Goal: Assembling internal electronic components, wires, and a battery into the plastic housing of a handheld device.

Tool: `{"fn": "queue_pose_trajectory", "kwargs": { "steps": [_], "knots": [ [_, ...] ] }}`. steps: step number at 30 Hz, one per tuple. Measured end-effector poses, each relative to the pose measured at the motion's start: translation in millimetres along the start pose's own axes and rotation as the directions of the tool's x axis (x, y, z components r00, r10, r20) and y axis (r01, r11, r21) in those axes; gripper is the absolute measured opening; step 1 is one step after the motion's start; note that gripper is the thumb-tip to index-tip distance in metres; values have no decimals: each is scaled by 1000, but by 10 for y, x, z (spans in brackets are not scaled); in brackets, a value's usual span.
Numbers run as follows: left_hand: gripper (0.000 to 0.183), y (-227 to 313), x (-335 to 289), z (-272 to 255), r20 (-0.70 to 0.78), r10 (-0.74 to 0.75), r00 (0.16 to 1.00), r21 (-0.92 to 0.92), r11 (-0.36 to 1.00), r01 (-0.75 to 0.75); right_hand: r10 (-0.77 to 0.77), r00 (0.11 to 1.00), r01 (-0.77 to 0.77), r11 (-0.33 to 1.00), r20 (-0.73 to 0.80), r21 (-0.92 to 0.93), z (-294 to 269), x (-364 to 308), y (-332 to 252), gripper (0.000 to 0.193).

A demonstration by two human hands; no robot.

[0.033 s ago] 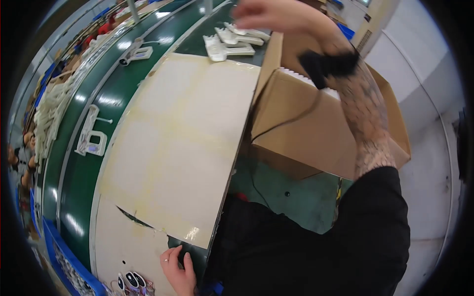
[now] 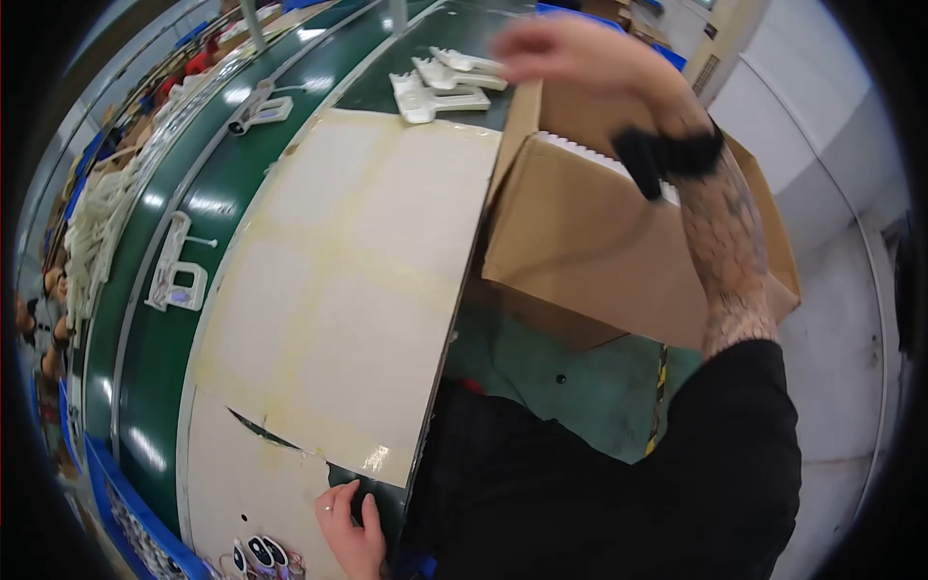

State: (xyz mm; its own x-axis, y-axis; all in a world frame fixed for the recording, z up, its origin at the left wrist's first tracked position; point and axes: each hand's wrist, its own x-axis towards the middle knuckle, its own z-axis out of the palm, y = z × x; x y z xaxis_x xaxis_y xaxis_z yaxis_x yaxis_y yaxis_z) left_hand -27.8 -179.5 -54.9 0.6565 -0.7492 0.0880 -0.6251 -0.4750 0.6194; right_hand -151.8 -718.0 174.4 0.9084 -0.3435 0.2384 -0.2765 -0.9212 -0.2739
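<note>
My left hand (image 2: 350,530) rests at the near edge of the worktable, by the dark strip below the cream sheet (image 2: 338,271). Its fingers are spread a little and hold nothing I can see; one wears a ring. Blurred by motion, my right hand (image 2: 543,50) hangs above the far end, close to several white plastic housings (image 2: 425,101) with toothed ends. Whether it holds anything cannot be made out. Around that wrist is a black band (image 2: 667,157). Beneath the right forearm stands an open cardboard box (image 2: 590,242), a white serrated edge showing inside.
Left of the table runs a green conveyor (image 2: 159,387), carrying white plastic housings (image 2: 176,275). A blue bin (image 2: 126,503) of small parts sits at the near left, beside small black-and-white oval pieces (image 2: 261,553) with wires. Other people (image 2: 48,319) are across the conveyor.
My right hand has moved a little to the right, away from the white housings and over the box. The dark cord across the box is now only a blur. My left hand stays put.
</note>
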Motion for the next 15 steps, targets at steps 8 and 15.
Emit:
{"fn": "queue_pose_trajectory", "kwargs": {
  "steps": [8,15],
  "knots": [
    [19,-178,156,293,75,278,958,8,960,-280,436,834,-544,752,-339,-372,864,-2890,395,82],
    [16,-245,-12,524,-116,186,976,55,982,-180,397,823,-548,744,-407,-383,979,-2692,540,67]
  ]
}}
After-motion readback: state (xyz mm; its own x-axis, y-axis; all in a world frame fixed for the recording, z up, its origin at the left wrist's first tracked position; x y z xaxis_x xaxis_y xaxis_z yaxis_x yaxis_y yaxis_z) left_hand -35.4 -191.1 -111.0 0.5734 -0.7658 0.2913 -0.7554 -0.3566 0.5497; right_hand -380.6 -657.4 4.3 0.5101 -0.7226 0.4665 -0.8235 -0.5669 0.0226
